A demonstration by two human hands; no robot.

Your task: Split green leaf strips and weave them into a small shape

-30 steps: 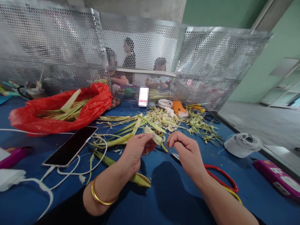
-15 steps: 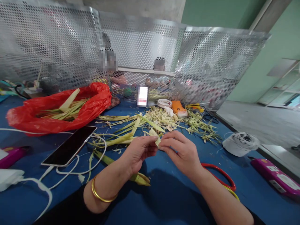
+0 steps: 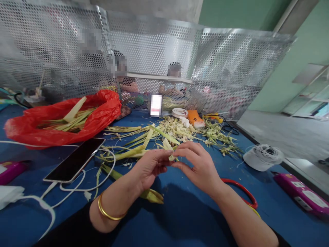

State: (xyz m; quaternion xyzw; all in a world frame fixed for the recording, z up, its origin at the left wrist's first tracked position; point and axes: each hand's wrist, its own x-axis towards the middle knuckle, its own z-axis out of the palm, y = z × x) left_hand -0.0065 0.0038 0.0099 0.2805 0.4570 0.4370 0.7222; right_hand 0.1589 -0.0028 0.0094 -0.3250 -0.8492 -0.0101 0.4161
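Above the middle of the blue table (image 3: 185,216), my left hand (image 3: 147,169) pinches a small pale green leaf strip (image 3: 171,157) between thumb and fingers. My right hand (image 3: 196,166) meets it from the other side, its thumb and fingertips closed on the same strip. Fingers cover much of the piece. Long yellow-green leaves (image 3: 131,153) lie just beyond my left hand. A larger green leaf (image 3: 153,196) passes beneath my left forearm. Behind my hands spreads a heap of pale leaf scraps (image 3: 174,128).
At left stand an open red plastic bag (image 3: 51,141) of leaves and a phone (image 3: 75,159) with white cables. To the right are a red loop handle (image 3: 243,187), a white cord spool (image 3: 262,157) and a purple object (image 3: 300,193). A perforated metal screen (image 3: 151,44) closes the back; people sit behind it.
Both hands stay at the strip, with my right fingers shifted slightly left and up over it. Less of the strip shows now. The view has moved a little.
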